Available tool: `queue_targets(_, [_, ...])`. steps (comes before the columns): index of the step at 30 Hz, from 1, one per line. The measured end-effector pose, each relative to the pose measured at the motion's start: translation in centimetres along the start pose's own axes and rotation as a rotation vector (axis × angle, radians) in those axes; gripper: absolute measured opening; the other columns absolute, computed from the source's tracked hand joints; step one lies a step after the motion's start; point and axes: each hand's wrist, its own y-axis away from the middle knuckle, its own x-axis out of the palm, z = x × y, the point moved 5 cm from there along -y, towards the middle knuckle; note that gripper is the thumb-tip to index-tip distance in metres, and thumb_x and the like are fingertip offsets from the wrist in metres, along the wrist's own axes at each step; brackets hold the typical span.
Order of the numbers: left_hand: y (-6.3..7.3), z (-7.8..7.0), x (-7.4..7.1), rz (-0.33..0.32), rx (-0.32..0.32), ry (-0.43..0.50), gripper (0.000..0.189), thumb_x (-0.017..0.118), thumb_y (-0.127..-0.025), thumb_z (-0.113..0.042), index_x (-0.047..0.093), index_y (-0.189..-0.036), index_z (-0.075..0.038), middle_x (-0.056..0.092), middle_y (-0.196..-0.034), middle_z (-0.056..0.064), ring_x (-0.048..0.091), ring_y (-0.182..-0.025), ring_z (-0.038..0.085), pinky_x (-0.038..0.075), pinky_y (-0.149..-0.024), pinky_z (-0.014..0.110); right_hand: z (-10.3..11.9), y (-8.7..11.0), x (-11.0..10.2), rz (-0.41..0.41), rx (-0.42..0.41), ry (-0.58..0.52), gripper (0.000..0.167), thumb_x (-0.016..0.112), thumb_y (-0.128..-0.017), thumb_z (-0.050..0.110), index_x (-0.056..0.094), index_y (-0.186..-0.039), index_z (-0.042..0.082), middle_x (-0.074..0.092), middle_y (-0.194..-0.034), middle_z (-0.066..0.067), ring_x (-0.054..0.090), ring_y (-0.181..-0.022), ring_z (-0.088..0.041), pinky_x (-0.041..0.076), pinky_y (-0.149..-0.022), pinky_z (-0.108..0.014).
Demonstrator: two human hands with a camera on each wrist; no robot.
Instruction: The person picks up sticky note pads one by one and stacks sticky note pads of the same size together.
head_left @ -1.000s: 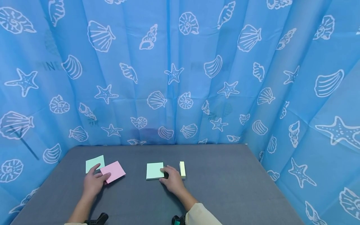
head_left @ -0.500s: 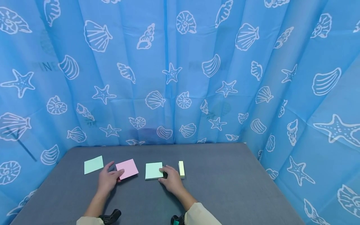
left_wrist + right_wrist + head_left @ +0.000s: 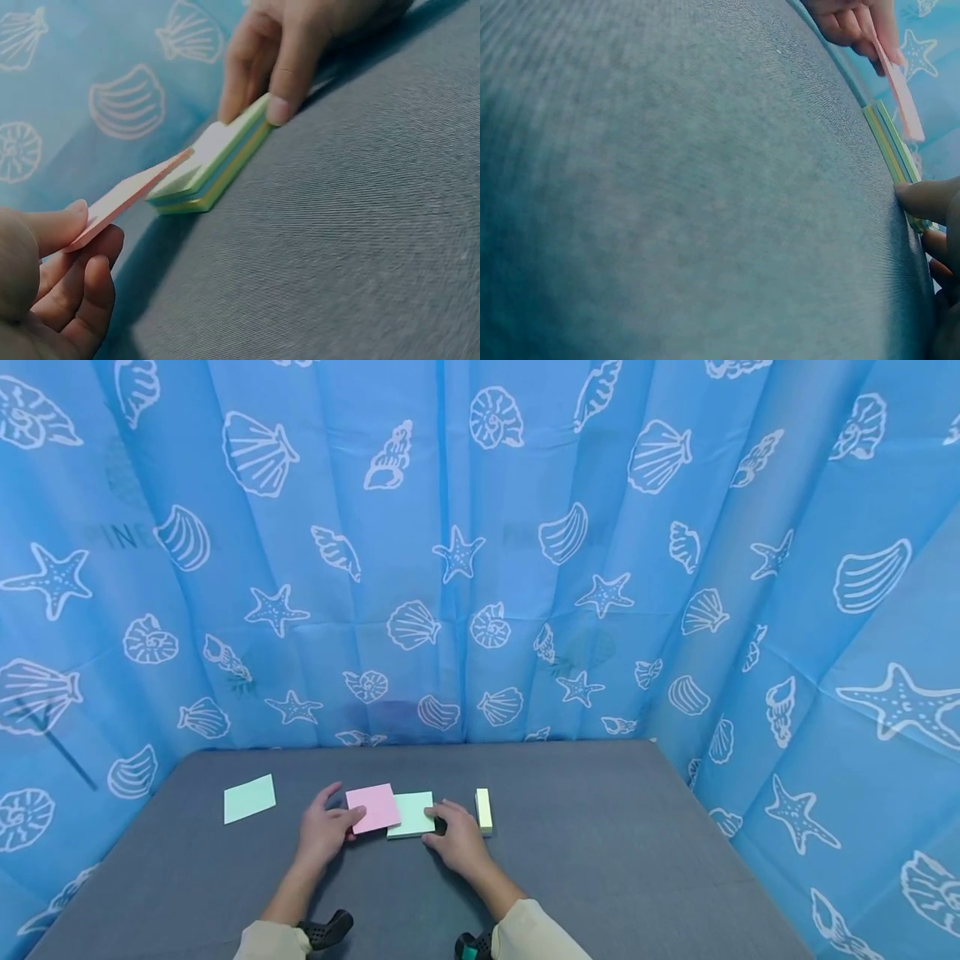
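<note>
My left hand (image 3: 324,828) pinches a thin pink sticky note pad (image 3: 372,808) by its left side, thumb on top and fingers beneath. The pink pad is tilted, its far edge over the left part of a green-topped sticky note stack (image 3: 415,815). In the left wrist view that stack (image 3: 217,169) lies on the cloth and shows green, blue and yellow layers along its side. My right hand (image 3: 459,839) grips the stack's right edge between thumb and fingers. In the right wrist view the thumb (image 3: 922,196) presses the stack's near side.
A light green sticky note pad (image 3: 250,798) lies apart at the table's left. Just right of my right hand stands a narrow yellow-topped block (image 3: 484,811). Grey cloth covers the table (image 3: 600,860). A blue shell-patterned curtain (image 3: 465,610) hangs behind and at the sides.
My left hand has carried the pink pad rightward, from beside the far-left green pad to over the green-topped stack. The right hand has kept its hold on that stack.
</note>
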Motion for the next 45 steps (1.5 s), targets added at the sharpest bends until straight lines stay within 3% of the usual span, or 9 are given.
queue_targets(5, [0.0, -0.6, 1.1, 0.021, 0.031, -0.064, 0.070, 0.071, -0.090, -0.018, 0.033, -0.148, -0.004, 0.066, -0.074, 0.005, 0.059, -0.057, 0.018, 0.045, -0.054, 0.029, -0.1, 0.0, 0.1, 0.008, 0.006, -0.007, 0.038, 0.078, -0.082, 0.012, 0.069, -0.119, 0.009, 0.060, -0.130, -0.014, 0.050, -0.127, -0.031, 0.041, -0.100, -0.050])
queue_targets(11, [0.0, -1.7, 2.1, 0.034, 0.120, -0.192, 0.069, 0.073, -0.088, -0.016, 0.037, -0.146, -0.002, 0.059, -0.067, 0.003, 0.053, -0.057, 0.017, 0.041, -0.053, 0.030, -0.4, -0.1, 0.1, 0.020, 0.017, -0.020, 0.038, 0.077, -0.084, 0.013, 0.068, -0.121, 0.011, 0.058, -0.132, -0.014, 0.049, -0.128, -0.031, 0.041, -0.102, -0.049])
queue_targets(17, [-0.2, -2.0, 3.1, 0.066, 0.164, -0.298, 0.072, 0.074, -0.086, -0.019, 0.038, -0.146, -0.002, 0.054, -0.066, 0.002, 0.051, -0.056, 0.016, 0.040, -0.053, 0.031, -0.5, -0.1, 0.2, 0.012, 0.003, -0.019, 0.037, 0.077, -0.083, 0.012, 0.069, -0.119, 0.010, 0.058, -0.131, -0.015, 0.050, -0.127, -0.031, 0.042, -0.100, -0.050])
queue_targets(27, [0.1, -2.3, 3.8, 0.015, 0.208, -0.358, 0.065, 0.078, -0.083, -0.019, 0.049, -0.139, -0.003, 0.061, -0.089, 0.005, 0.055, -0.081, 0.023, 0.048, -0.078, 0.044, -0.4, -0.1, 0.2, 0.014, -0.014, 0.019, 0.047, 0.077, -0.083, 0.014, 0.063, -0.128, 0.011, 0.057, -0.133, -0.014, 0.049, -0.128, -0.031, 0.042, -0.100, -0.049])
queue_targets(34, [1.1, -2.8, 4.0, 0.042, 0.261, -0.401, 0.057, 0.080, -0.082, -0.022, 0.058, -0.131, -0.004, 0.066, -0.113, 0.014, 0.060, -0.103, 0.030, 0.048, -0.089, 0.053, -0.3, -0.1, -0.1, 0.016, -0.029, 0.024, 0.055, 0.077, -0.084, 0.015, 0.058, -0.135, 0.012, 0.056, -0.135, -0.014, 0.048, -0.128, -0.032, 0.042, -0.100, -0.049])
queue_targets(38, [1.3, -2.8, 4.2, 0.047, 0.290, -0.417, 0.052, 0.080, -0.082, -0.022, 0.061, -0.127, -0.005, 0.066, -0.114, 0.012, 0.061, -0.105, 0.029, 0.048, -0.090, 0.052, -0.3, -0.1, 0.0, 0.023, -0.028, 0.029, 0.055, 0.077, -0.084, 0.015, 0.059, -0.135, 0.012, 0.056, -0.135, -0.014, 0.048, -0.128, -0.032, 0.042, -0.100, -0.049])
queue_targets(45, [1.8, -3.1, 4.6, 0.043, 0.286, -0.416, 0.049, 0.080, -0.082, -0.022, 0.063, -0.125, -0.006, 0.066, -0.116, 0.012, 0.061, -0.103, 0.028, 0.048, -0.090, 0.051, -0.2, 0.0, 0.0, 0.028, -0.026, 0.029, 0.052, 0.077, -0.084, 0.015, 0.061, -0.133, 0.013, 0.058, -0.133, -0.010, 0.048, -0.129, -0.030, 0.041, -0.101, -0.050])
